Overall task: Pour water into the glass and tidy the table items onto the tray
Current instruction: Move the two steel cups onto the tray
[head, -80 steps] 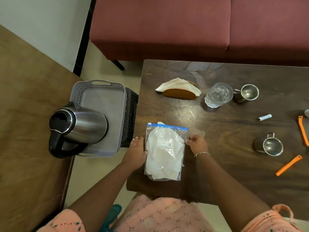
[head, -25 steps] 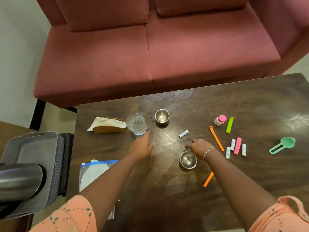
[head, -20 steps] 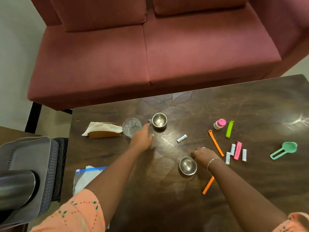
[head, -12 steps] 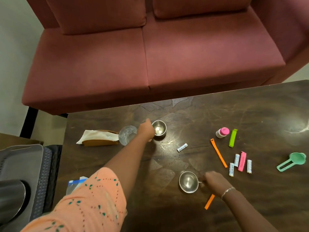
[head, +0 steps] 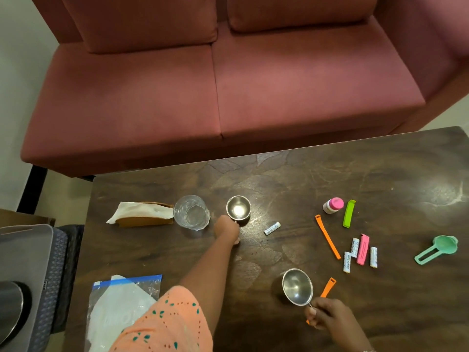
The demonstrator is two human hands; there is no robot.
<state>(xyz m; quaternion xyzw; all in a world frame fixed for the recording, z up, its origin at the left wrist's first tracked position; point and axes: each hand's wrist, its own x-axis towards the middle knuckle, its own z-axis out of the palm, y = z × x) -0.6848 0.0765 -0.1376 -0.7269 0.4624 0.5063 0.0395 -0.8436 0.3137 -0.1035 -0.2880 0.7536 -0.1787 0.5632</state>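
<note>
Dark, worn wood makes up the tabletop (head: 406, 313), and at its near right the right hand (head: 327, 317) pinches the thin handle of the near steel cup (head: 297, 287) between its fingers (head: 312, 311). Half a second ago this cup sat flat with the hand only on its handle; now it is tipped with its mouth up and to the left, seemingly lifted off the wood. An orange clip (head: 328, 288) lies just behind it. At the near left a zip bag (head: 121, 308) of white sheets lies flat, no longer touched by either hand. Off the left edge stands the grey tray (head: 28, 240), with the steel kettle (head: 9, 308) resting on it. Farther in, the left hand (head: 227, 228) has come forward past the glass and now has its fingers curled over the handle of the far steel cup (head: 238, 208), which stands upright on the wood. The glass (head: 191, 212) stands just left of that cup and close against the napkin holder (head: 142, 215); it looks empty. To the right lie batteries (head: 347, 261), coloured clips and a green scoop (head: 439, 248). Beyond the far edge is a maroon sofa (head: 228, 85). With a cup in each hand, tidying has likely begun, while pouring looks not yet done.
</note>
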